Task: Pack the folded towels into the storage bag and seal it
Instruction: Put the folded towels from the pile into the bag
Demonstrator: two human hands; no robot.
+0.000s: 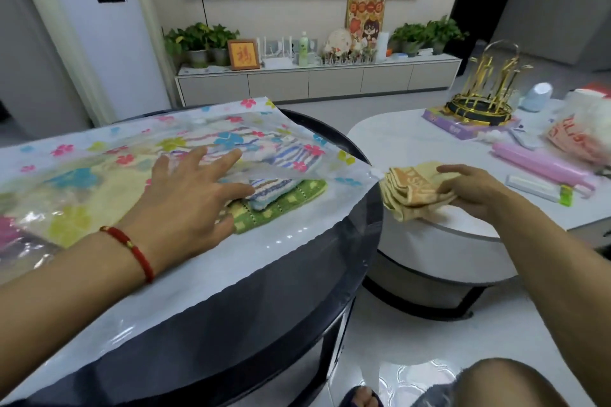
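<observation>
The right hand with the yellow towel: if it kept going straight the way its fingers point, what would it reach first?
Probably the open mouth of the storage bag, then the striped towel inside. The right hand points left towards it; depth is hard to judge.

Single head-worn view, angled forward and down, close over table [297,291]

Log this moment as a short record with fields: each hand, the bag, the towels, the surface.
left hand: left hand open, fingers spread at the bag mouth, resting on the towels inside
right hand: right hand grips a folded yellow-and-orange towel, outside the bag
bag: clear flower-printed plastic storage bag, lying flat, mouth open, unsealed
towels inside: striped blue towel on green checked towel
surface: dark round table
</observation>
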